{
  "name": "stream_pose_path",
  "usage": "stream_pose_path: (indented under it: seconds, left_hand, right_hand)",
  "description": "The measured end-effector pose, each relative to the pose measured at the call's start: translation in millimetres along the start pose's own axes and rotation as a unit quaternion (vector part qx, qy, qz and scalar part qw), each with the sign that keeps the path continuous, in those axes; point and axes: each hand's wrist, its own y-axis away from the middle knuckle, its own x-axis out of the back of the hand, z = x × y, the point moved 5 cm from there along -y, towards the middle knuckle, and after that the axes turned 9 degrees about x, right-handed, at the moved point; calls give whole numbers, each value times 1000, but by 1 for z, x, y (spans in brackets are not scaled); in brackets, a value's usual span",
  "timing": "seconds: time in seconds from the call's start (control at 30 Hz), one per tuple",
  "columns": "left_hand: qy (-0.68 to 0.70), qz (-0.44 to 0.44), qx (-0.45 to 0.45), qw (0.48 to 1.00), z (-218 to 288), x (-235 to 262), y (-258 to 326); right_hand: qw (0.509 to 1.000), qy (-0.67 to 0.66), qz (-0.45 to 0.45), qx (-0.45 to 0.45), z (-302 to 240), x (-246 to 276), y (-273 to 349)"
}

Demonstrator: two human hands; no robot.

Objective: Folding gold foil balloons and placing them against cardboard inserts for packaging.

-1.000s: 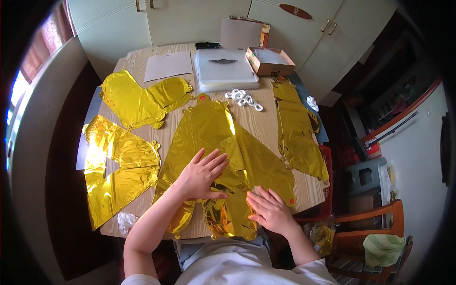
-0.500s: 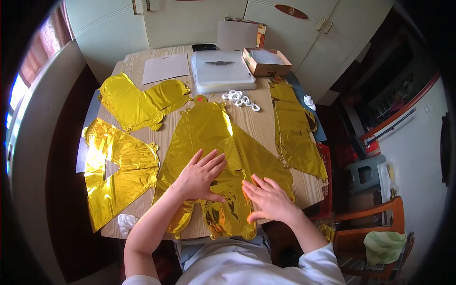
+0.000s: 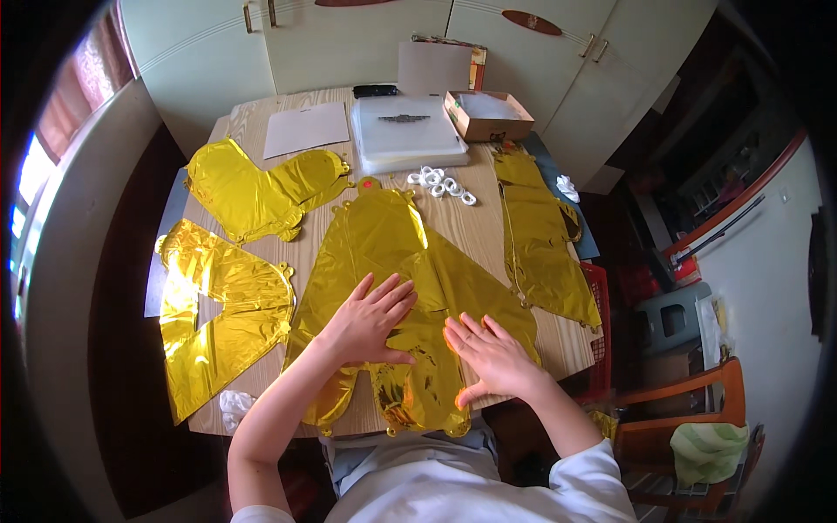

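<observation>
Gold foil balloon (image 3: pixel 392 253) under flat left hand (image 3: pixel 370 318) and right hand (image 3: pixel 488 357)

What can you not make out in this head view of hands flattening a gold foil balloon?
- Balloon surface beneath the left hand and right hand: covered by the palms.
- Cardboard box contents: too small.
- Table near edge: hidden by balloon and forearms.

Single head view, looking steeply down, close over table (image 3: pixel 488 235)
</observation>
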Motion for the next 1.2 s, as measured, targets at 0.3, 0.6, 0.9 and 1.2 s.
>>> stream_pose_path:
  seconds: [0.3,0.6,0.9,1.2]
  left_hand:
    - [-38,-34,-22,998,4,4,-6]
    - [-59,19,-46,997,20,23,-31]
    - [-83,-1,-74,994,22,22,-43]
    - [6,-28,-125,992,17,2,-43]
  right_hand:
    - [1000,6,25,10,-1,1,1]
    - [998,13,51,20,0,1,2]
    - [999,-8,37,14,0,1,2]
    - [999,-10,41,16,1,1,2]
